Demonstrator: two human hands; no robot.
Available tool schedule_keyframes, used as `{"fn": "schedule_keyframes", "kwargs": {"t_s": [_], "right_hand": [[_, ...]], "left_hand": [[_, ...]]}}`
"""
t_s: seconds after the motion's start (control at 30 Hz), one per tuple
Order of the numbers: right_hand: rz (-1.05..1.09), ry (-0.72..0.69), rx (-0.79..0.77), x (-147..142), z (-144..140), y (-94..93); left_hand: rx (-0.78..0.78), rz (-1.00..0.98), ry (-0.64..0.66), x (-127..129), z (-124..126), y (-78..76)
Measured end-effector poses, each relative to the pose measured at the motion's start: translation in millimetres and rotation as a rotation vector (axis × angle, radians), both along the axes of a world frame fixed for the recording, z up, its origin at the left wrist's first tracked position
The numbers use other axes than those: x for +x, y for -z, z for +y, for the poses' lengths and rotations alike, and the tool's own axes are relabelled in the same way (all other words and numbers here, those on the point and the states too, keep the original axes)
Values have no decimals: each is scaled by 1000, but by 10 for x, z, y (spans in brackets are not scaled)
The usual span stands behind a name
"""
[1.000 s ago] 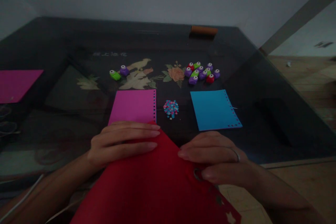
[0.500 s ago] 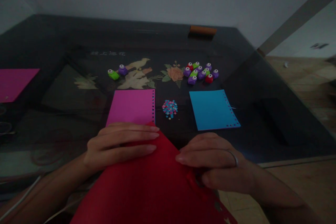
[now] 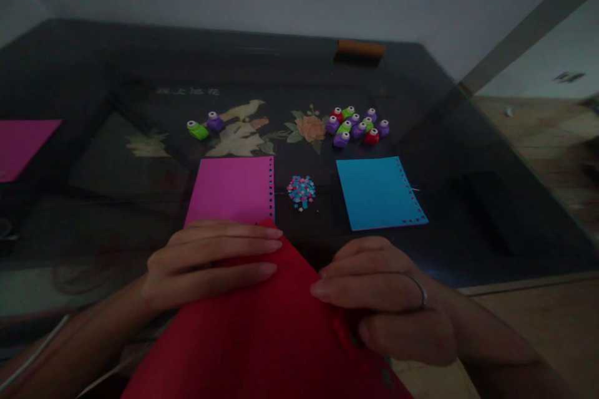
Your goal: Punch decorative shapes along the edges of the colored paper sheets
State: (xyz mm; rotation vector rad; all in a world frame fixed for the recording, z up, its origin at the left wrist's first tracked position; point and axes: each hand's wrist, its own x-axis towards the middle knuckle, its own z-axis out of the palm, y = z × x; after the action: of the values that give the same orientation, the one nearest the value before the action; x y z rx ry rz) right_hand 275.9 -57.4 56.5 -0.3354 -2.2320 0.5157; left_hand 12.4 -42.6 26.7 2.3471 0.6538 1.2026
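We saw a dark glass surface with a picture of a bird and flowers under it, and everything lay on it. The biggest loose thing was the red sheet. It lay at the near edge, turned so that one corner pointed away from us, and it hung partly over the edge toward the body.

The left hand lay flat on the far left side of the red sheet, fingers stretched and close together. In our judgement it pressed the sheet down so that it did not slide. The right hand was closed over the right edge of the red sheet, thumb below and fingers above, and it seemed to pinch a small red thing there, perhaps a punch; we could not tell for sure, because the fingers hid it.

Just behind the red sheet, on the left, lay a pink sheet, its near edge under the red corner. Behind it on the right lay a blue sheet, apart from the red one. Both had a row of holes along the right edge. Between them was a small heap of punched bits. Farther behind stood a group of small punches, and two more were on the left. Nothing stood between the hands and these things.
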Motion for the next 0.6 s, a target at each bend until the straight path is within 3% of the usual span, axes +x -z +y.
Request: {"fn": "schedule_keyframes", "kwargs": {"t_s": [0.6], "right_hand": [[-34, 41, -42, -12, -35, -34]], "left_hand": [[-82, 58, -48, -13, -35, -40]]}}
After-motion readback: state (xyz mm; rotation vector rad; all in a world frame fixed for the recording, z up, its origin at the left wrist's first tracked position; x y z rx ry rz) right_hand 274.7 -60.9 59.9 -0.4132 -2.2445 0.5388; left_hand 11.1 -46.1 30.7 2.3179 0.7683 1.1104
